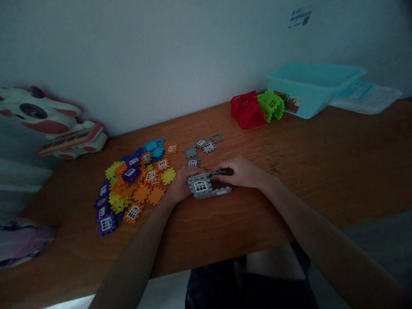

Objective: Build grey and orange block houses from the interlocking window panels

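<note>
A half-built grey block structure (206,186) with a white window panel stands on the wooden table (322,171). My left hand (180,183) is closed on its left side. My right hand (241,171) grips its upper right edge with pinched fingers. Just behind lie several loose grey tiles (201,148). A heap of orange, yellow, purple and blue tiles (131,184) spreads to the left of my left hand.
A finished red block house (247,109) and a green one (272,104) sit at the back by the wall. A light blue plastic bin (309,86) with its lid (367,96) stands back right. A plush toy (54,124) lies at far left.
</note>
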Motion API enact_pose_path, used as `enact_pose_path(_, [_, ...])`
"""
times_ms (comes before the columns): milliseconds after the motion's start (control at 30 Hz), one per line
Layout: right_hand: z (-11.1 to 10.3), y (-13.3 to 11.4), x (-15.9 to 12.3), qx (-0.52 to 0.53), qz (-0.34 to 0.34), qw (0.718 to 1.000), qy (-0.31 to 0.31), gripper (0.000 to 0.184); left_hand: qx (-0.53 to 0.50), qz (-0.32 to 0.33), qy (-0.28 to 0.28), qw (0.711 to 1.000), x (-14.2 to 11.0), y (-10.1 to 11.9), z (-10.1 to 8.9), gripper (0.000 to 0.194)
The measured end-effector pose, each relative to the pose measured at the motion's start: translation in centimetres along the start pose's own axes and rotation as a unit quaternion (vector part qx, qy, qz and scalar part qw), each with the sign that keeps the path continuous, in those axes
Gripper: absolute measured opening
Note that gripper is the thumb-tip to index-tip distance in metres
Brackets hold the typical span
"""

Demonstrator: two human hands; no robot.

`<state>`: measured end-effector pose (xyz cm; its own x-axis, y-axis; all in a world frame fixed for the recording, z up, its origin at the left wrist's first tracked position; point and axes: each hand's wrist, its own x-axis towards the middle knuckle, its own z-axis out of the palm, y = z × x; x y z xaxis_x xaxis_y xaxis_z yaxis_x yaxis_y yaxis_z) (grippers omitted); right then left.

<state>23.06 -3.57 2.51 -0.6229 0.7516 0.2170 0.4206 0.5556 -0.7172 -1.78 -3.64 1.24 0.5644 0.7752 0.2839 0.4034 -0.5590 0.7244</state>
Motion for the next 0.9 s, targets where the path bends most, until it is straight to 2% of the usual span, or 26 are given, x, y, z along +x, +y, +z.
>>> enact_pose_path(100, [0.0,0.1,0.0,0.011,-0.014,1.000,0.019,0.018,0.006,0.012,-0.002,1.000,-0.2,-0.2,0.1,0.018])
enact_pose_path(367, [0.6,0.4,0.1,0.010,-0.035,0.999,0.025,0.018,0.023,0.031,-0.016,0.999,-0.1,-0.4,0.2,0.015])
enact_pose_path(600, [0.8,0.7,0.1,0.007,-0.019,1.000,0.017,0.019,0.026,0.030,-0.010,0.999,-0.2,-0.3,0.2,0.015])
enact_pose_path(733, [0.2,1.0,0.1,-0.065,-0.028,0.997,-0.029,0.021,0.053,0.012,-0.011,0.998,-0.5,-0.7,0.3,0.015])
enact_pose_path(900, [-0.3,1.3,0.2,-0.133,-0.025,0.990,-0.035,0.022,0.076,0.008,-0.011,0.997,-0.6,-0.7,0.3,0.016])
